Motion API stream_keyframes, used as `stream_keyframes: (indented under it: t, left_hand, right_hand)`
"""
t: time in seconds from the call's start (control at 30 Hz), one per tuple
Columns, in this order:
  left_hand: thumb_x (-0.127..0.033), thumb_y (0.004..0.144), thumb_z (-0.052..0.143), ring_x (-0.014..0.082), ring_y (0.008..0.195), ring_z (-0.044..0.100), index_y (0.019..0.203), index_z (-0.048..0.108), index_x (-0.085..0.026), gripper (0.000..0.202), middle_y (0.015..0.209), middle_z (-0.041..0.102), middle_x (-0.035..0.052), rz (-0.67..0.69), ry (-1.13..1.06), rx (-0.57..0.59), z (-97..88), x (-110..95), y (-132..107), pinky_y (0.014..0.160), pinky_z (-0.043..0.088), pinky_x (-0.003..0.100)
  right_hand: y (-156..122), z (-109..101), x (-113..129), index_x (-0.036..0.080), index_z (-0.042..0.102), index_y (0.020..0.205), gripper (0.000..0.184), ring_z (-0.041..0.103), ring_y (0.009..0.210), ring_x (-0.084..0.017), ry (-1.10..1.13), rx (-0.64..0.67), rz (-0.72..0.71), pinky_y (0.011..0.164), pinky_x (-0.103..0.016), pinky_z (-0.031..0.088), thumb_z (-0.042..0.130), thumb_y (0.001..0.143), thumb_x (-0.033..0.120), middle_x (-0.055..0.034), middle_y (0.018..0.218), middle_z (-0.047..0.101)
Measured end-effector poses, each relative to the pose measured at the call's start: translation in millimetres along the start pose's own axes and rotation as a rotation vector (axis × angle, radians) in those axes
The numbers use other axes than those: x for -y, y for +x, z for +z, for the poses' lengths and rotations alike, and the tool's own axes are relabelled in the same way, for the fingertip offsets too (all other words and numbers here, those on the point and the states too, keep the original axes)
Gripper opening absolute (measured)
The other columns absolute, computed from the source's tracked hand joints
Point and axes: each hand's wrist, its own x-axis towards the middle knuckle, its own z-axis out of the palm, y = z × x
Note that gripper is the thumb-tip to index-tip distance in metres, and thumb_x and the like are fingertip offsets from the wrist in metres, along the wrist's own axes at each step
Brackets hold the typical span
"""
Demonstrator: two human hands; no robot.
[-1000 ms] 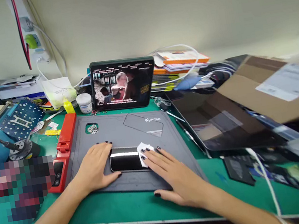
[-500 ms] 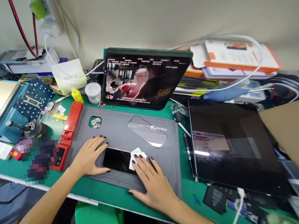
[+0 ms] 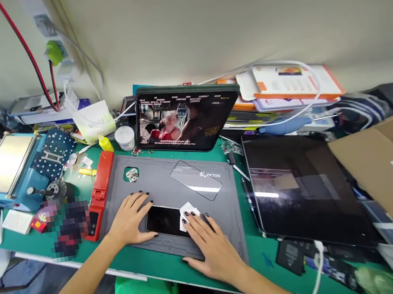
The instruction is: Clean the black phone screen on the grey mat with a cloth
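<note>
A black phone (image 3: 163,220) lies screen up on a grey work mat (image 3: 172,180). My left hand (image 3: 130,219) rests flat against the phone's left end, fingers spread, steadying it. My right hand (image 3: 209,247) lies over the phone's right end, its fingertips pressing a small white wipe (image 3: 186,213) onto the screen. A clear screen protector (image 3: 194,179) lies on the mat just beyond the phone.
A tablet (image 3: 187,123) playing video leans behind the mat. A large dark tablet (image 3: 300,190) and a cardboard box (image 3: 389,161) lie to the right. A red phone case (image 3: 101,192), blue fixture (image 3: 9,169), white jar (image 3: 125,137) and cables crowd the left.
The view swung left then back a little. Both hands stayed on the phone, the right hand's wipe shifting slightly over the screen's right end.
</note>
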Motion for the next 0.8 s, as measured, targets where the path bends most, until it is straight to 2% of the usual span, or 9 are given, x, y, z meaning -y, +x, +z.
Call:
stream_keyframes:
  t: [0.23, 0.53, 0.7, 0.8]
  left_hand:
    - [-0.055, 0.069, 0.074, 0.0414, 0.131, 0.046, 0.126, 0.059, -0.018, 0.07, 0.141, 0.052, 0.0188, 0.016, -0.019, -0.034, 0.3, 10, 6, 0.106, 0.041, 0.06]
    - [-0.052, 0.07, 0.075, 0.0404, 0.133, 0.044, 0.123, 0.06, -0.022, 0.063, 0.141, 0.052, 0.0164, 0.007, -0.054, -0.055, 0.7, 9, 8, 0.107, 0.039, 0.06]
    - [-0.052, 0.069, 0.076, 0.0402, 0.133, 0.043, 0.123, 0.059, -0.019, 0.066, 0.142, 0.05, 0.0173, 0.022, -0.03, -0.105, 3.8, 7, 8, 0.108, 0.038, 0.059]
    - [-0.052, 0.068, 0.076, 0.0398, 0.133, 0.043, 0.124, 0.058, -0.017, 0.068, 0.142, 0.051, 0.0176, 0.033, -0.002, -0.137, 6.3, 6, 8, 0.108, 0.038, 0.058]
  right_hand:
    - [14, -4, 3, 0.014, 0.036, 0.15, 0.085, 0.049, 0.13, -0.036, -0.033, -0.01, 0.036, 0.107, -0.056, 0.04, 0.069, 0.077, 0.043, -0.0175, 0.144, 0.049]
    - [13, -3, 1, 0.01, 0.034, 0.151, 0.09, 0.043, 0.135, -0.036, -0.013, 0.013, 0.046, 0.108, -0.058, 0.041, 0.072, 0.075, 0.039, -0.0177, 0.147, 0.046]
    - [10, -2, -3, 0.009, 0.039, 0.148, 0.086, 0.04, 0.137, -0.037, -0.059, -0.017, 0.025, 0.11, -0.057, 0.039, 0.071, 0.075, 0.042, -0.0184, 0.15, 0.041]
    - [8, 0, -7, 0.008, 0.035, 0.149, 0.088, 0.037, 0.139, -0.036, -0.086, -0.042, 0.006, 0.112, -0.058, 0.037, 0.07, 0.076, 0.043, -0.0187, 0.152, 0.037]
